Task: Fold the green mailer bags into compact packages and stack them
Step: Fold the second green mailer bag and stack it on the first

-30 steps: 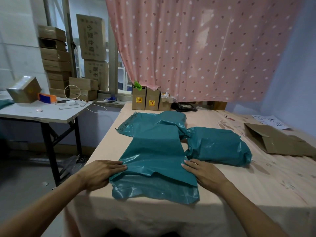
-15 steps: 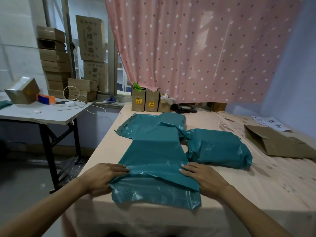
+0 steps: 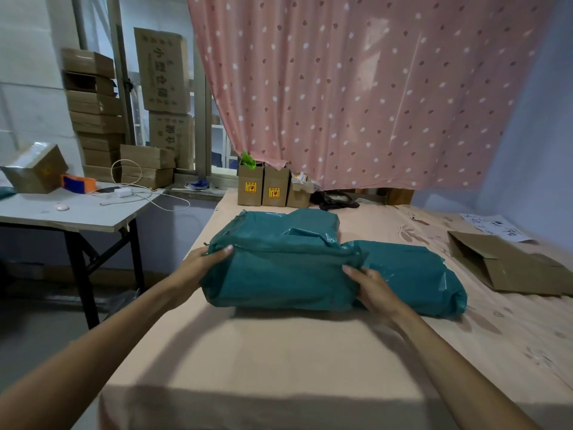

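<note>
Two hands at work: your left hand (image 3: 203, 263) grips the left end of the green mailer bag (image 3: 279, 268), thumb on top, and your right hand (image 3: 370, 288) pinches its right end. Bag sits folded over on the pink-covered table (image 3: 279, 352), touching a second folded package (image 3: 412, 274) at its right. Flattened cardboard (image 3: 508, 265) lies well apart, far right.

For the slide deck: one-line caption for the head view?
Both hands, left and right, grip a folded green mailer bag beside a finished package.
</note>
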